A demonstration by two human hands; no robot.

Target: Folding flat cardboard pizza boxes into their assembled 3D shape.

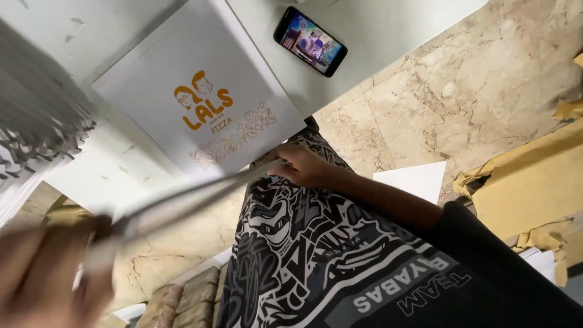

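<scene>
- Two hands hold one flat cardboard sheet [194, 197], seen edge-on and blurred; its long axis runs from near left up to the right.
- Left hand [45, 276], blurred at near left, grips the sheet's lower end; right hand [303, 165] closes on its upper end beside the table's edge.
- Under the sheet lies a flat white pizza box [182, 79] with an orange print, square-cornered, tilted on the pale table [388, 24].
- A smartphone [310, 41] with a lit screen lies farther right, well apart.
- Stacked white blanks [30, 121] crowd the left; marble floor [486, 85] and torn brown paper [534, 176] lie right.
</scene>
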